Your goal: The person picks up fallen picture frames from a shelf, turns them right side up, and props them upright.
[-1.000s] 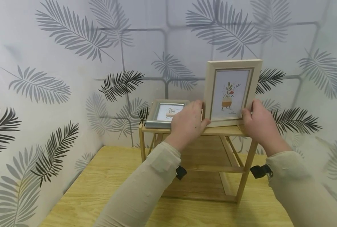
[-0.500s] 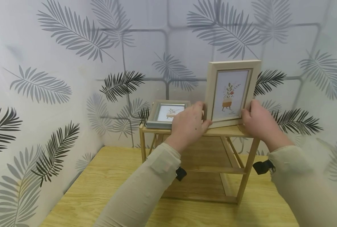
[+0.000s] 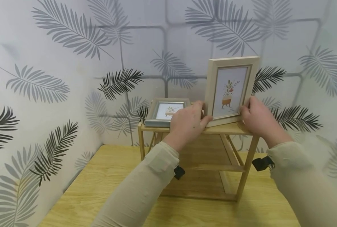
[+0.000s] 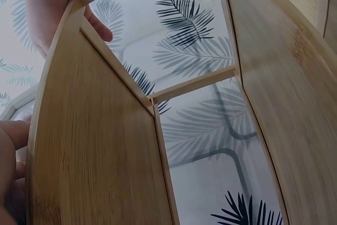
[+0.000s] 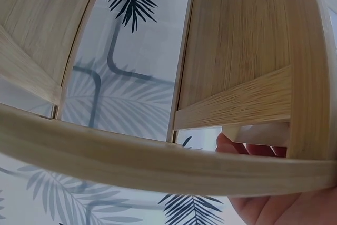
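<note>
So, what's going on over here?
A person is holding an upright pale picture frame near its lower edges, left hand on one side, right hand on the other. It stands on top of a wooden rack. A grey frame lies flat to its left. The rack sits on a wooden table.

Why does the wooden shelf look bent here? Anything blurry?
Right wrist view: the wooden shelf bows along its edge, probably lens distortion; left wrist view: its edges curve too; head view: it looks nearly straight, but lettering inside the larger picture frame is too soft to read.
</note>
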